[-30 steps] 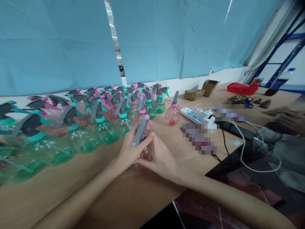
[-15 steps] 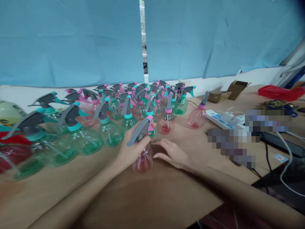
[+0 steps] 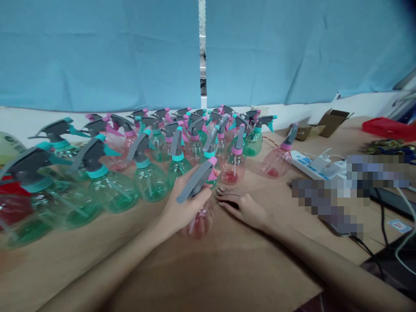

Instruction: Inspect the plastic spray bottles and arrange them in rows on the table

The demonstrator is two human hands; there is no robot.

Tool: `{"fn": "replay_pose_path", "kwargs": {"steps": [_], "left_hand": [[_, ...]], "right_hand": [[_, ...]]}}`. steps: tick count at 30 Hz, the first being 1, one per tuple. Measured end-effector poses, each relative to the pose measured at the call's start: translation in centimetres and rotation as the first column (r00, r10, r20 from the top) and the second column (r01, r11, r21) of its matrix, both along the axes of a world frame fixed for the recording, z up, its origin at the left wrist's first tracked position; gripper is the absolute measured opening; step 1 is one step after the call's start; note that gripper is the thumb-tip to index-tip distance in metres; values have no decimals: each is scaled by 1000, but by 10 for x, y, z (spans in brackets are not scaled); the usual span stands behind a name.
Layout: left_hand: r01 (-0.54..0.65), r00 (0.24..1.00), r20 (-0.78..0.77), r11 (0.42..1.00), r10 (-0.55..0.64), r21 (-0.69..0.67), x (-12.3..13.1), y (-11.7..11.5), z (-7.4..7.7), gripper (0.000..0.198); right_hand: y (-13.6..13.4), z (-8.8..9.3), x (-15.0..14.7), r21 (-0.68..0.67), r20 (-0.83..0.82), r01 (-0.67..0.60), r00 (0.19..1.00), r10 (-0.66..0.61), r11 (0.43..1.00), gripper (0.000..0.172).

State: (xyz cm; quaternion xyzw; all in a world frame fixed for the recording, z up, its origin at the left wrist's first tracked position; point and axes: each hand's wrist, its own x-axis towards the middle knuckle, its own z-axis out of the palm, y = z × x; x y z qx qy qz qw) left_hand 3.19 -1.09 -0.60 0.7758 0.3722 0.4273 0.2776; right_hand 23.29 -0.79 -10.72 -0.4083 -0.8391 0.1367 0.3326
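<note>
My left hand (image 3: 188,199) is wrapped round the neck of a clear pink spray bottle (image 3: 199,223), just under its grey and pink trigger head. The bottle stands on the wooden table (image 3: 169,273), and its lower body shows below my fingers. To the right of it, my right hand (image 3: 245,208) rests low over the tabletop with loosely curved fingers apart, holding nothing. Its fingertips are close to the bottle but not on it. A pink spray bottle (image 3: 233,167) stands just behind my hands, and a green spray bottle (image 3: 151,184) is to the left.
Many more green and pink spray bottles crowd the table's back and left. Another pink spray bottle (image 3: 277,161) stands at the right, beside a white power strip (image 3: 305,164) with cables. Behind are a cardboard box (image 3: 333,122), a red plastic item (image 3: 388,128) and a blue curtain (image 3: 130,52).
The right hand has lowered onto the tabletop and moved slightly off the held bottle. My left hand keeps its grip on the neck. The whole view has shifted a little.
</note>
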Motion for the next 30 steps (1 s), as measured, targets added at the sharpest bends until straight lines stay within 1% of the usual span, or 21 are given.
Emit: {"fn": "replay_pose_path", "kwargs": {"steps": [4,7,13,18,22,25,30], "left_hand": [[1,1000,-12,1000,-1,8,-2,2,0,17],[-4,1000,-31,1000,4,21,-2,2,0,17],[-30,997,-64,994,37,107,-2,0,2,17],[-29,997,-74,993,38,117,-1,0,5,15],[21,999,-49,994,-16,110,-2,-2,8,19],[57,998,-19,995,-56,83,-2,-2,10,17],[52,998,-20,998,-52,30,-2,0,9,14]], "right_hand": [[-2,3,-1,-17,-10,7,1000,-7,1000,28],[-2,5,0,-26,-11,1,1000,-1,1000,28],[-2,6,1,-33,-1,4,1000,-4,999,28],[-2,6,1,-41,8,1,1000,-1,999,29],[-2,7,0,-50,-5,-10,1000,9,999,29],[-1,7,1,-54,-10,-13,1000,12,998,29],[0,5,3,-54,-17,-25,1000,24,998,29]]}}
